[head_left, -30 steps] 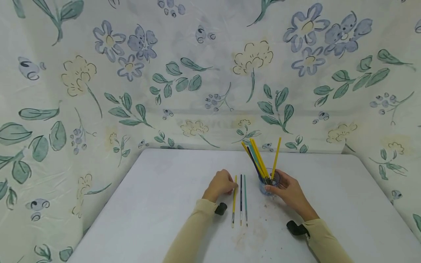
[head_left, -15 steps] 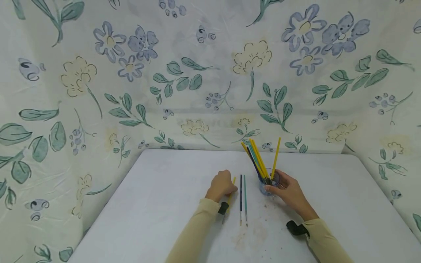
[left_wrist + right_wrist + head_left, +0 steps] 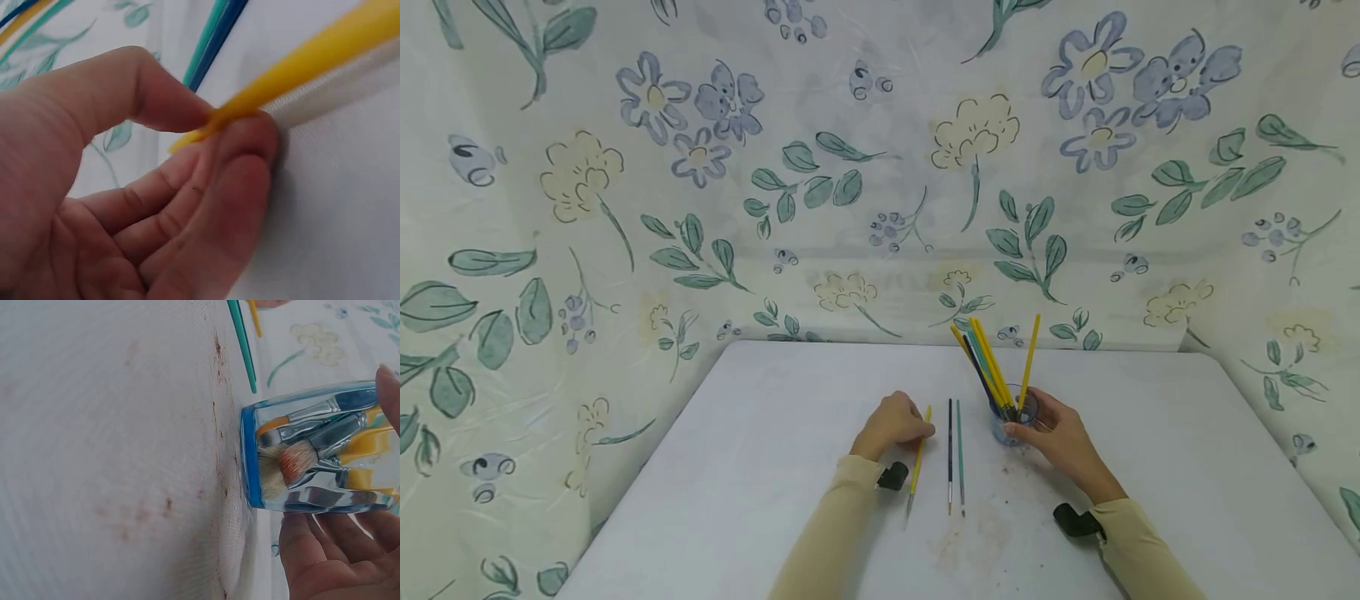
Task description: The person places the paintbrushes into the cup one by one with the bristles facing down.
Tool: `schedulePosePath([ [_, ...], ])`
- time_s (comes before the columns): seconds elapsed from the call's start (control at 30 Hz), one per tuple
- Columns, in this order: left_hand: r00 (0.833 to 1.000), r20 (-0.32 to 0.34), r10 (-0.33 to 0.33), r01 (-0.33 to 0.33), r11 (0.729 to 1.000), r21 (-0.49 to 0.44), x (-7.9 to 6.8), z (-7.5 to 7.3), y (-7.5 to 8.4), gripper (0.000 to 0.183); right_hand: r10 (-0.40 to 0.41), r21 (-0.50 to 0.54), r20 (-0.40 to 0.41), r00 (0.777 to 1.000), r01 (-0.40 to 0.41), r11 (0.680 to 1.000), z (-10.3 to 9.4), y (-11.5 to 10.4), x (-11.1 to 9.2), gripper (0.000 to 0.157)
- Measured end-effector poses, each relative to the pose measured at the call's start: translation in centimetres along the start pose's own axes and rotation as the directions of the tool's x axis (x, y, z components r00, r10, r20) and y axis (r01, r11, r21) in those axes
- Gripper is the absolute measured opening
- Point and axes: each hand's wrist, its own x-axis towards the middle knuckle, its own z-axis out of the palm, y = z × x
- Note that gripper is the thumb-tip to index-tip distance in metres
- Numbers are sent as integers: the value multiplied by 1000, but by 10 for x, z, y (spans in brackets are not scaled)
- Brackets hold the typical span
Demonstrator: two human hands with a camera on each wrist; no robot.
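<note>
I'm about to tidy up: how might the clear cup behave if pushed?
The clear cup might tip, since long brushes rise well above its rim. Its shiny walls could feel slippery. The brushes may shift, leaning at different angles.

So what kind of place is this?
Maybe a little painting or craft corner, but I can't be sure: there's a clear cup of paintbrushes on a white table, with a flowery backdrop behind.

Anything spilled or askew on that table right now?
Yes: reddish-brown smudges mark the white tabletop near the cup. The yellow brush pinched in the left hand slants beside the nearly parallel dark blue brush and teal brush.
</note>
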Motion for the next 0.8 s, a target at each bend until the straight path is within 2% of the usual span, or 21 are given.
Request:
schedulePosePath([
  [0.13, 999, 32, -23, 27, 992, -125, 2, -6, -13, 18, -2, -7, 0, 1000, 2, 1000, 0, 0, 0, 96],
  [0.33, 999, 47, -5, 17, 965, -262, 3, -15, -19, 21, -5, -4, 4, 1000, 5, 1000, -1, -1, 0, 96],
  [0.6, 999, 49, -3, 25, 887, -461, 4, -25, -7, 26, -4, -3, 7, 1000, 4, 1000, -4, -2, 2, 95],
  [0.8, 999, 26, 32, -12, 823, -568, 3, -28, 0, 21, 5, 4, 13, 1000, -5, 1000, -5, 0, 5, 95],
])
